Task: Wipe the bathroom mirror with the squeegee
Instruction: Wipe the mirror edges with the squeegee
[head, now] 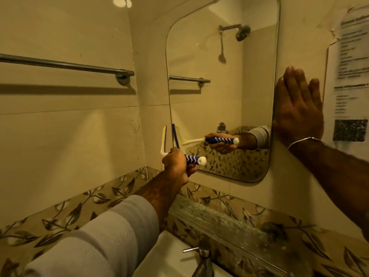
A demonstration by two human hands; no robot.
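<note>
The rounded bathroom mirror (219,92) hangs on the cream tiled wall ahead. My left hand (176,165) grips the blue-and-white striped handle of the squeegee (194,159). Its white neck and blade stand upright at the mirror's lower left edge. The hand and squeegee are reflected in the glass. My right hand (299,108) presses flat with straight fingers against the mirror's right edge and the wall beside it. A thin bracelet circles that wrist.
A chrome towel rail (65,64) runs along the left wall. Below the mirror a glass shelf (219,218) juts out above a chrome tap (202,256) and white basin. A printed notice (351,76) is taped to the wall at right.
</note>
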